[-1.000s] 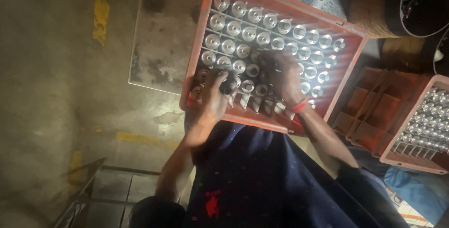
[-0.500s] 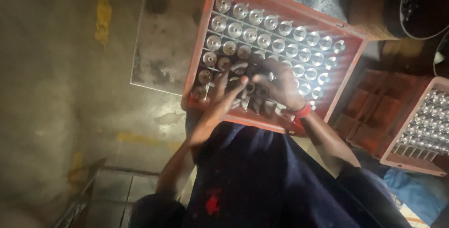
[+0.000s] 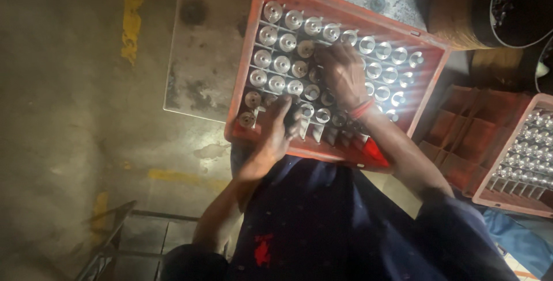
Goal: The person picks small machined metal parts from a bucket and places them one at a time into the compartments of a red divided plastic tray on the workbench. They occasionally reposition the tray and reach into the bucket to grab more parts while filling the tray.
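A red plastic crate (image 3: 340, 4) with a grid of cells rests in front of me, most cells holding shiny round metal parts (image 3: 281, 64). My left hand (image 3: 275, 131) lies on the crate's near rows, fingers curled over the cells by a metal part; what it grips is hidden. My right hand (image 3: 341, 73), with a red band at the wrist, presses down among the parts in the crate's middle, fingers bent over them. The near row of cells under my forearms looks partly empty.
A flat grey metal plate (image 3: 201, 56) lies under the crate on the concrete floor with yellow paint marks (image 3: 131, 22). An empty red crate (image 3: 472, 137) and another filled crate (image 3: 530, 154) stand to the right. Dark round bins (image 3: 518, 4) sit at top right. A metal frame (image 3: 115, 235) is lower left.
My right hand has moved up toward the crate's middle rows. My left hand stays on the near rows. The view has shifted slightly.
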